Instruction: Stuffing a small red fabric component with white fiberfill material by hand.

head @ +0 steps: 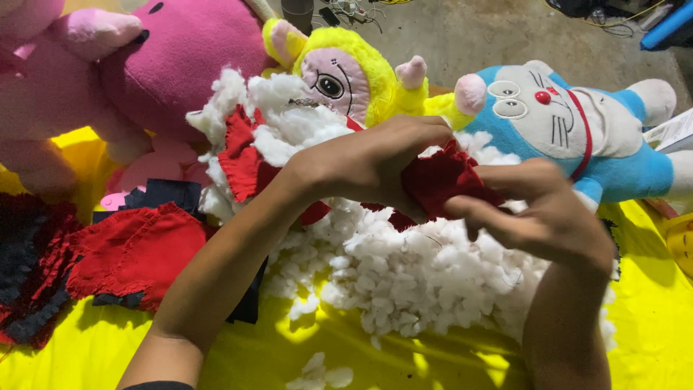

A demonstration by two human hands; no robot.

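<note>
Paper sheet (pixel 675 131), white w/ dark print too small to make out, is poking in at the right edge, just behind the blue-and-white cat plush (pixel 570 123); that's the only label-like thing showing. Red fabric piece (pixel 440 180) is sitting between your two hands, above the pile of white stuffing (pixel 404 274) at centre frame; it's deep red, fuzzy, crumpled, w/ a ragged edge. Your left hand (pixel 375 162) is reaching across from the lower left and clenching the fabric's upper-left part, fingers curled over it. Your right hand (pixel 538 213) is coming up from the lower right and pinching the fabric's right edge betw. thumb and fingers. A second red piece (pixel 242 162) is lying half buried in stuffing just left of your left wrist. More red and dark cloth pieces (pixel 130 253) are stacking up at the left on the yellow sheet (pixel 94 347), well apart from your hands. A yellow plush w/ a pink face (pixel 339 72) is lying just behind the stuffing, and a big pink plush (pixel 166 65) is filling the top left.
</note>
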